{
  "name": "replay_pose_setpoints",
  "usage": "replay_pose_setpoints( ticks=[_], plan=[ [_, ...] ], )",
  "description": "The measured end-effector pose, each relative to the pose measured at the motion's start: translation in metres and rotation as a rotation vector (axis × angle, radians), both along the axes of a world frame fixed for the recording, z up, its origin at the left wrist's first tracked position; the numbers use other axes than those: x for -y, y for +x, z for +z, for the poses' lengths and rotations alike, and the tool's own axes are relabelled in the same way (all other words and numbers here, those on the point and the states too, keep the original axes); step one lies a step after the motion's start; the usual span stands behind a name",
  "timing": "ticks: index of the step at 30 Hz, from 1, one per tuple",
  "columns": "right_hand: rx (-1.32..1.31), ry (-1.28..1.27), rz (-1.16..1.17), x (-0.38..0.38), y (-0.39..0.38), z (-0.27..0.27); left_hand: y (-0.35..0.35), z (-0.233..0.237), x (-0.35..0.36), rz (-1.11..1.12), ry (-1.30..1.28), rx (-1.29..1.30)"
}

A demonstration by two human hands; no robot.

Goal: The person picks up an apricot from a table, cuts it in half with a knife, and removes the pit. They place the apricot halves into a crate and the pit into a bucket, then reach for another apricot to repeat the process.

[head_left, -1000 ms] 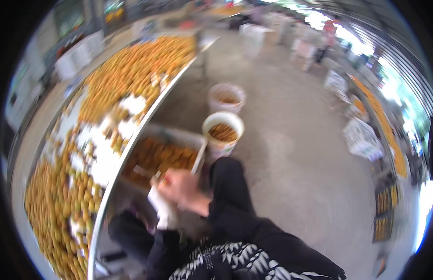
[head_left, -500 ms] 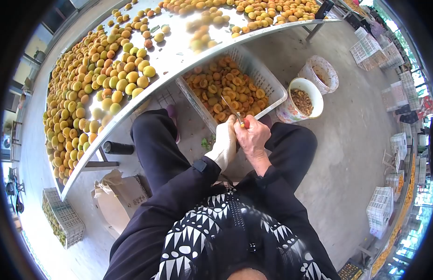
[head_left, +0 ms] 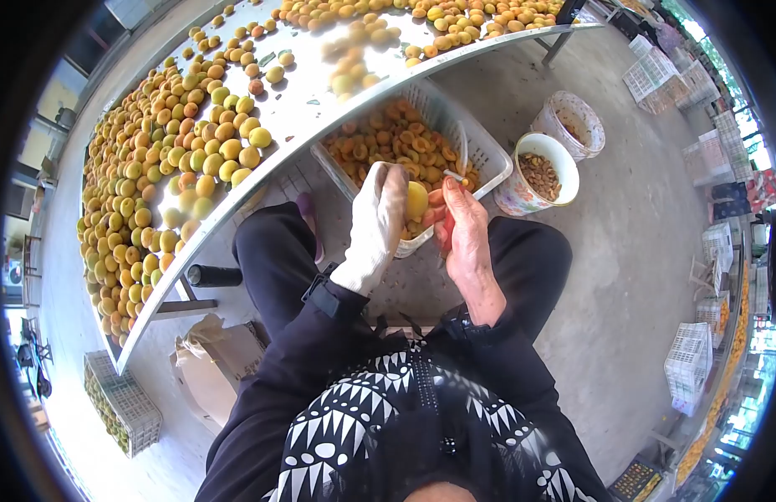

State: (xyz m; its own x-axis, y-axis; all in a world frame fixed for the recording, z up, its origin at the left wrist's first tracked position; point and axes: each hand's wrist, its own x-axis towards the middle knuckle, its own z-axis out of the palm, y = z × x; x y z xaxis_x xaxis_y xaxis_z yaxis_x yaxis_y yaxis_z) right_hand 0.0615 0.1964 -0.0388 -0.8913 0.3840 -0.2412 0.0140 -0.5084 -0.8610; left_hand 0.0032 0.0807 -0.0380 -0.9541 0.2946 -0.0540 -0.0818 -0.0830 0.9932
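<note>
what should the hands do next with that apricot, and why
Probably bring the knife in the right hand across to the apricot and cut round it. The gloved left hand grips the fruit, which looks whole, just over the basket of halved fruit, and the blade stands apart from it.

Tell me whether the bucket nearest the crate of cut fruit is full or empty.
Partly full: the bucket stands upright, and a layer of brown pits lies inside, below its rim.
</note>
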Motion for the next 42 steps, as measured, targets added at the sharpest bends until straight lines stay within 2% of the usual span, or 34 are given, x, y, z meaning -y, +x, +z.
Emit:
replay_pose_setpoints(
  ticks=[2,3,5,7,9,11,13,15,18,20,21,23,24,27,31,32,34,35,39,42],
  plan=[
    [-0.001,-0.010,0.048,0.006,0.003,0.014,0.005,0.010,0.003,0.035,-0.081,-0.274],
    [0.003,-0.021,0.100,0.010,0.006,0.019,0.009,0.011,0.005,0.033,-0.079,-0.274],
    [-0.039,-0.020,0.095,0.012,0.007,0.015,0.013,0.013,0.011,0.005,-0.096,-0.496],
    [-0.130,-0.116,0.062,0.013,0.010,0.021,0.016,0.020,0.020,-0.035,-0.070,-0.495],
    [-0.149,-0.167,0.074,0.010,0.015,0.029,0.024,0.033,0.032,-0.115,0.154,-0.175],
    [-0.202,-0.064,0.198,0.009,0.018,0.031,0.022,0.034,0.042,-0.137,0.107,-0.195],
    [-0.216,-0.060,0.250,0.012,0.019,0.035,0.023,0.047,0.049,-0.308,0.102,-0.100],
    [-0.233,-0.053,0.238,0.016,0.019,0.038,0.025,0.052,0.053,-0.281,0.077,-0.114],
    [-0.198,-0.036,0.235,0.023,0.019,0.041,0.026,0.052,0.058,-0.190,-0.037,-0.240],
    [-0.155,-0.019,0.220,0.028,0.020,0.048,0.023,0.049,0.063,-0.167,-0.214,-0.469],
    [-0.152,-0.008,0.233,0.028,0.020,0.050,0.023,0.049,0.064,-0.168,-0.213,-0.469],
    [-0.148,0.005,0.246,0.029,0.021,0.053,0.023,0.049,0.065,-0.144,-0.343,-0.719],
    [-0.157,0.006,0.238,0.029,0.022,0.055,0.026,0.048,0.062,-0.107,-0.253,-0.623],
    [-0.193,0.022,0.212,0.033,0.021,0.055,0.029,0.052,0.064,-0.121,-0.232,-0.549],
    [-0.180,-0.003,0.201,0.037,0.021,0.062,0.027,0.056,0.072,-0.161,-0.345,-0.599],
    [-0.182,-0.005,0.205,0.036,0.021,0.059,0.027,0.053,0.071,-0.116,-0.181,-0.538],
    [-0.182,0.310,0.178,0.030,0.023,0.050,0.032,0.060,0.072,-0.075,0.095,-0.329],
    [-0.184,0.311,0.186,0.026,0.025,0.048,0.032,0.068,0.075,-0.079,0.134,-0.227],
    [-0.152,0.432,0.346,0.020,0.042,0.038,0.029,0.078,0.084,-0.055,0.189,-0.161],
    [-0.186,0.722,0.309,0.026,0.055,0.040,0.029,0.081,0.090,-0.065,0.194,-0.133]
  ],
)
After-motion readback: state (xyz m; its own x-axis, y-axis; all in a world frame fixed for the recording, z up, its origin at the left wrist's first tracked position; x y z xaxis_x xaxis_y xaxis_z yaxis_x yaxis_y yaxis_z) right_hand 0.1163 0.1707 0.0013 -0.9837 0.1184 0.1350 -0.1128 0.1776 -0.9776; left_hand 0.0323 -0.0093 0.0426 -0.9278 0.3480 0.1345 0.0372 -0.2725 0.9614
